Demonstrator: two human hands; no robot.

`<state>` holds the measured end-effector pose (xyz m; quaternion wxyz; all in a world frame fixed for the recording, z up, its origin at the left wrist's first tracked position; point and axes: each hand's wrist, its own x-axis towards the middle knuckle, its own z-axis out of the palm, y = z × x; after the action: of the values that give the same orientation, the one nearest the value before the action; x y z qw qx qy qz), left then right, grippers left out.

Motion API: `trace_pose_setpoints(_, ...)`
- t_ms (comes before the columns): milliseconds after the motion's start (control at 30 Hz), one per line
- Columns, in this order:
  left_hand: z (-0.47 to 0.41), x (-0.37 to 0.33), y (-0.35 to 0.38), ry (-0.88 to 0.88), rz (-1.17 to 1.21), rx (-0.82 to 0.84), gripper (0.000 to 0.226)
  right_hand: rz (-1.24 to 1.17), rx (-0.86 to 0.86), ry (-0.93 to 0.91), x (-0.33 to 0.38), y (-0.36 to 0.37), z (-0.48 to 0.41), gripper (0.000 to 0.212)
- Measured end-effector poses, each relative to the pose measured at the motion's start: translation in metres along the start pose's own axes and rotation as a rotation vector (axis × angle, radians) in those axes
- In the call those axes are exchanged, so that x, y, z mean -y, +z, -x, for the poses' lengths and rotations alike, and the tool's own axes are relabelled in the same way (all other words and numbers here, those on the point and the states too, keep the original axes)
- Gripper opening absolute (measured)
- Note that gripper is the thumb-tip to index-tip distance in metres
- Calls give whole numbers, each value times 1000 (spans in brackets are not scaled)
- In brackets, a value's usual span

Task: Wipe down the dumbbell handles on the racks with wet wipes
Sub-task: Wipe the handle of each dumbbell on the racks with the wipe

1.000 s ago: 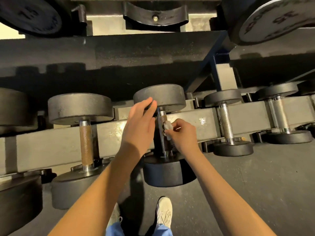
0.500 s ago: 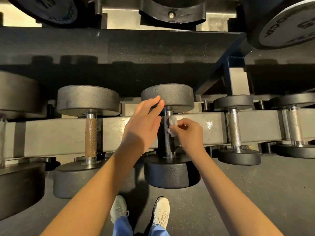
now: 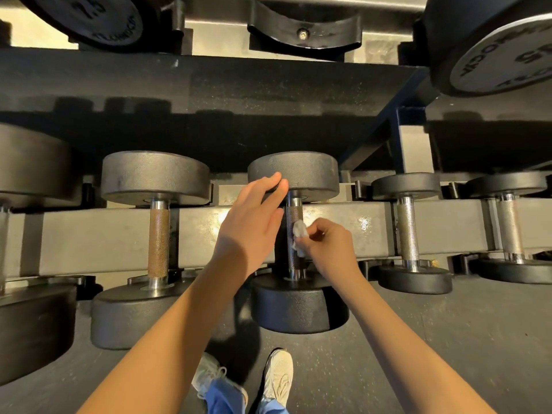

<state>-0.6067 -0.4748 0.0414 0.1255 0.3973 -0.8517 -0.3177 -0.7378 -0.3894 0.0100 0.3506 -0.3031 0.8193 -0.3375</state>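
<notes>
- Your right hand (image 3: pixel 331 249) has its grip pinched on a crumpled white wet wipe (image 3: pixel 299 234), pressing it against the right side of the knurled handle (image 3: pixel 294 213), about midway along it
- That handle belongs to the middle dumbbell (image 3: pixel 294 174), which lies across the grey rack rail (image 3: pixel 89 243), one head beyond the rail and one on your side
- Your left hand (image 3: pixel 251 225) has a wide grip holding nothing: the fingers are straight, tips resting on the edge of the far head
- A rusty-handled dumbbell (image 3: pixel 159 243) sits just left on the same rail, and two smaller dumbbells (image 3: pixel 406 234) sit to the right
- Your pale shoes (image 3: pixel 279 375) stand on the dark floor (image 3: pixel 448 339)
</notes>
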Motion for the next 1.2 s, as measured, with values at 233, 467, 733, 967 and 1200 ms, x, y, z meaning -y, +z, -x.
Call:
trace_pose_setpoints(233,0,1,-1,-1,12,9,52,-66,-164,-66,18,5,-27,18)
trace_pose_setpoints(467,-1,7,6,1,49,-10,53,9,6,2,-3,-2,-1,26)
trace_pose_setpoints(733,-1,5,3,9,39,-11,53,-61,-182,-68,16,6,-22,14)
trace_pose_setpoints(967,0,5,4,3,42,-13,52,197,-43,-127,-5,-1,-1,16)
trace_pose_setpoints(1200,0,4,3,1,20,-24,53,100,-144,-142,17,0,-14,21)
